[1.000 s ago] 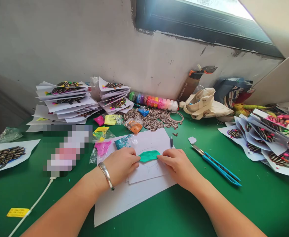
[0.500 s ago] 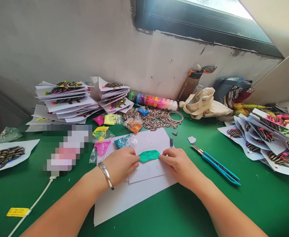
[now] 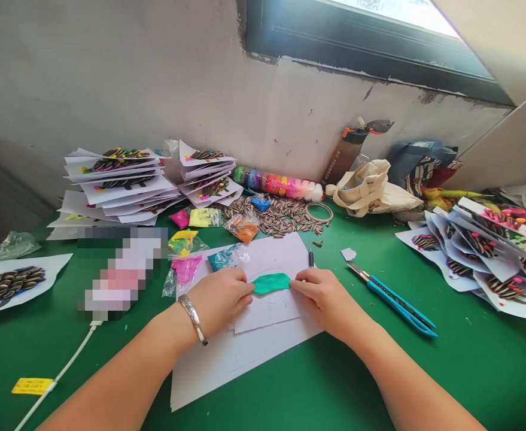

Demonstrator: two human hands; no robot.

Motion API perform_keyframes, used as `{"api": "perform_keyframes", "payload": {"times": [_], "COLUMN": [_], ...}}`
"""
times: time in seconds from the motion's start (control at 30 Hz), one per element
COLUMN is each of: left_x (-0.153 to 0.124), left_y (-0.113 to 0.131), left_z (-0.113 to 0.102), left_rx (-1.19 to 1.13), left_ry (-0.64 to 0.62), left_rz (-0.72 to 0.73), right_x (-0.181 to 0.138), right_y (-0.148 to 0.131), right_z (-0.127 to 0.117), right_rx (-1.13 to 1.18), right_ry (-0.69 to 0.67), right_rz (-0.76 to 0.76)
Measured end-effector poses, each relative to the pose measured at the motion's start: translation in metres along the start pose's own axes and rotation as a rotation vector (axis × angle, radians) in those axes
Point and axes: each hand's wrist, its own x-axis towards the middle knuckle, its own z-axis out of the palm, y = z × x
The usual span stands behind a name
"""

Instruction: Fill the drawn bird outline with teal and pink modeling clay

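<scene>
A flattened strip of green modelling clay [image 3: 271,283] stretches between my two hands, over a sheet of white paper [image 3: 263,317] with a pencilled round outline and short legs. My left hand [image 3: 227,293], with a silver bangle at the wrist, pinches the strip's left end. At its right end, the fingertips of my right hand [image 3: 319,293] are closed on the clay. Whether the strip touches the paper, I cannot tell. Just beyond my right hand lies a black pen [image 3: 311,258]. A plastic bag of teal clay [image 3: 225,257] rests on the paper's upper left.
A blue utility knife [image 3: 397,304] lies to the right. Bags of pink clay [image 3: 186,269] and other colours are at left. Behind are striped sunflower seeds [image 3: 285,216], a tape roll [image 3: 319,212] and a bottle [image 3: 343,157]. Seed-decorated papers [image 3: 482,251] are piled on both sides.
Almost nothing differs. Both hands keep their hold on the green clay strip, and my right-hand fingers have shifted very slightly.
</scene>
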Motion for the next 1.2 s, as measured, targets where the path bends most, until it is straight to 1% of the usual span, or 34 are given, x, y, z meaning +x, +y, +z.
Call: {"api": "perform_keyframes", "payload": {"times": [0.13,0.3,0.47,0.63,0.7,0.83,0.97,1.13,1.2], "left_x": [-0.001,-0.001,-0.001,-0.001,-0.001,-0.002,-0.002,-0.002,-0.002], "left_y": [0.001,0.001,0.0,0.0,0.0,-0.001,0.0,0.0,-0.001], "left_z": [0.0,0.0,0.0,0.0,0.001,0.001,0.001,0.0,0.001], "left_rx": [0.006,0.012,0.015,0.004,0.002,0.001,-0.008,-0.01,-0.009], "left_ry": [0.0,0.006,0.018,0.022,0.028,0.036,0.021,0.027,0.029], "left_rz": [0.001,0.006,0.019,0.027,0.03,0.029,0.018,0.023,0.03], "right_x": [0.0,0.001,-0.001,0.001,0.002,0.002,0.001,0.002,0.003], "right_y": [-0.007,-0.015,-0.013,-0.009,-0.009,-0.012,-0.011,-0.009,-0.009], "right_z": [0.001,-0.001,-0.003,-0.002,-0.002,-0.003,-0.007,-0.009,-0.009], "right_rx": [-0.037,-0.062,-0.022,0.132,0.131,0.07,0.078,0.153,0.138], "right_ry": [0.02,-0.06,-0.092,-0.038,-0.031,-0.084,-0.107,-0.066,-0.062], "right_rz": [-0.028,-0.034,-0.033,0.014,0.02,-0.018,-0.022,0.031,0.013]}}
